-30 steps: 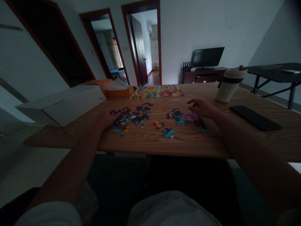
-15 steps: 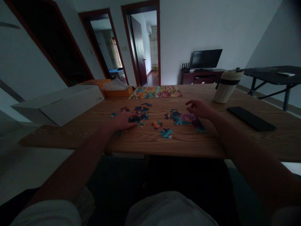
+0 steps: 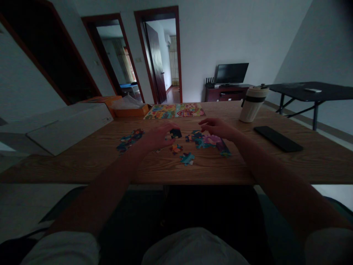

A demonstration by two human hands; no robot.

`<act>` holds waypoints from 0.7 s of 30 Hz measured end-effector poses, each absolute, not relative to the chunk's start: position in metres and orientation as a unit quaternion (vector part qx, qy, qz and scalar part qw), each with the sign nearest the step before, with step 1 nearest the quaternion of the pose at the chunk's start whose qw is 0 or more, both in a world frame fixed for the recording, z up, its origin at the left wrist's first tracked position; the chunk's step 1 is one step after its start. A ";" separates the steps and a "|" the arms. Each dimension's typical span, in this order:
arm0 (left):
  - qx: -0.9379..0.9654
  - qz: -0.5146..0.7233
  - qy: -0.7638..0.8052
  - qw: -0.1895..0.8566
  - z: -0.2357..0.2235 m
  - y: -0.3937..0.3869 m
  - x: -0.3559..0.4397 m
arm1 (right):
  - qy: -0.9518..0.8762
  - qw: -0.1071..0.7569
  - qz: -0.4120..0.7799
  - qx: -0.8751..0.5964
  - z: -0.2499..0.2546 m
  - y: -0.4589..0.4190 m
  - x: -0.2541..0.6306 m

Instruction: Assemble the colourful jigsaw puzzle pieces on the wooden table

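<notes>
My left hand [image 3: 160, 137] is over the middle of the table, its thumb and fingers closed on a dark blue puzzle piece [image 3: 175, 133]. My right hand [image 3: 219, 128] hangs just above the far edge of a partly joined puzzle section [image 3: 211, 141] in purple, teal and dark blue; its fingers are bent and apart, with nothing visible in them. Between the hands and nearer me lie an orange piece [image 3: 176, 148] and a teal piece [image 3: 187, 158]. A heap of mixed loose pieces [image 3: 129, 140] sits left of my left hand, partly behind the forearm.
A colourful picture sheet [image 3: 175, 110] lies at the table's far side. On the left stand a long white box [image 3: 71, 125] and an orange box [image 3: 131, 111] with clear plastic. To the right are a cream tumbler [image 3: 252, 105] and a flat black object [image 3: 277, 138].
My left hand has left the heap and moved right with a dark piece. My right hand has shifted left over the joined section. The view has turned slightly right.
</notes>
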State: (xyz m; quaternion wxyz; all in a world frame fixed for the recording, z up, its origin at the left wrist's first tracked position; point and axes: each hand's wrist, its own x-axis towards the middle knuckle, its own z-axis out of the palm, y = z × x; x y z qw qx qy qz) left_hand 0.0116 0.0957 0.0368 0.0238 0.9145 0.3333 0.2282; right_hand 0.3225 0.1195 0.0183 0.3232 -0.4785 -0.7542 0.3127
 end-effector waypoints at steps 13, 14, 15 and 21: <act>0.874 0.299 0.374 0.078 0.008 0.136 0.064 | -0.707 0.328 0.259 -0.571 0.000 0.154 0.388; 0.868 0.292 0.392 0.086 0.006 0.139 0.061 | -0.699 0.318 0.252 -0.589 -0.008 0.157 0.396; 0.864 0.284 0.406 0.088 0.004 0.140 0.059 | -0.697 0.296 0.248 -0.604 -0.015 0.160 0.401; 0.865 0.248 0.429 0.074 0.008 0.139 0.061 | -0.736 0.244 0.189 -0.602 -0.027 0.161 0.400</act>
